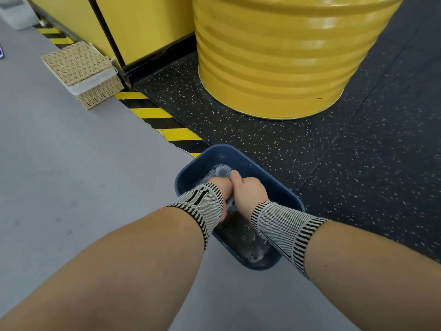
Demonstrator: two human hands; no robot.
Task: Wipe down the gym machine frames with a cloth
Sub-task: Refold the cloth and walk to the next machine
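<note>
Cloth [229, 203]: a small pale patch showing between the two hands; the rest is hidden. It sits low inside the blue tub [241, 152], above the sudsy water [220, 172]. Long axis cannot be told.

Tub: on the floor, straddling the edge where the grey floor [71, 175] meets the speckled black mat [358, 163], near the yellow-and-black striped tape [152, 113].

Left hand [220, 187]: fingers curled down and round the cloth, knuckles up. Striped wrist sleeve [202, 204] behind it.

Right hand [248, 189]: pressed against the left, thumb on top, fingers folded round the same cloth.

Relation: both hands equally near, cloth directly under them; judged to be wringing before any wiping.

Nearby: yellow drum [274, 56], wicker basket [83, 72].
</note>
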